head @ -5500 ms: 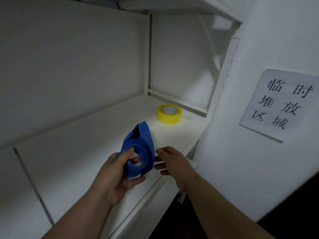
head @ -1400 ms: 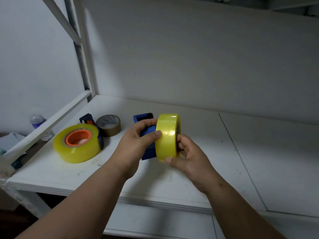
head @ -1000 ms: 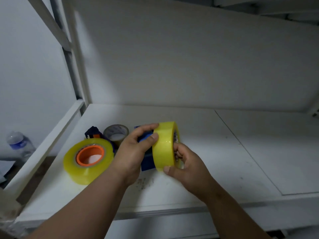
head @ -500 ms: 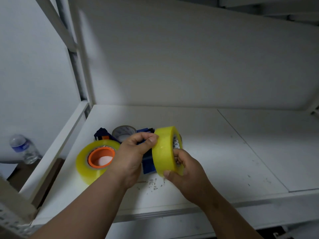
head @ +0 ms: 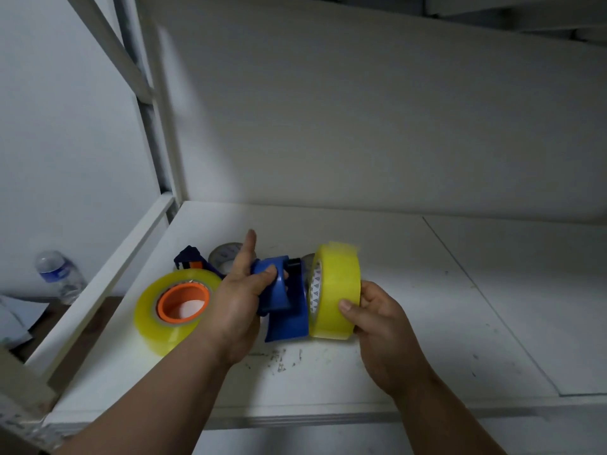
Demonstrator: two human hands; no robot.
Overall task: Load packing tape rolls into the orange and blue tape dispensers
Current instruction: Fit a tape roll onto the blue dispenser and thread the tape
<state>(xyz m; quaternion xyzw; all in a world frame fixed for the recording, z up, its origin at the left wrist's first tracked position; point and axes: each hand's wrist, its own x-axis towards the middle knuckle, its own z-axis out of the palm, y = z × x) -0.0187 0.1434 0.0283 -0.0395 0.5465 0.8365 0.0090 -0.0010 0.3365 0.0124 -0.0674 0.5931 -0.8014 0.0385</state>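
Observation:
My left hand (head: 238,298) grips the blue tape dispenser (head: 285,303) above the white shelf (head: 410,307), with the thumb raised. My right hand (head: 377,318) holds a yellow tape roll (head: 336,290) on edge, pressed against the dispenser's right side. How far the roll sits on the dispenser's hub is hidden. To the left lies a larger yellow tape roll (head: 164,315) flat on the shelf, with the round part of the orange dispenser (head: 182,300) in its core.
Behind my left hand stand a grey-brown tape roll (head: 226,256) and a dark blue dispenser part (head: 189,259). The shelf's white frame post (head: 154,126) rises at the left. A water bottle (head: 59,275) stands lower down outside the frame. Small debris (head: 279,359) dots the shelf.
My left thumb has lifted off the yellow roll, and more of the blue dispenser shows. The roll has shifted slightly right. The view has drifted a little.

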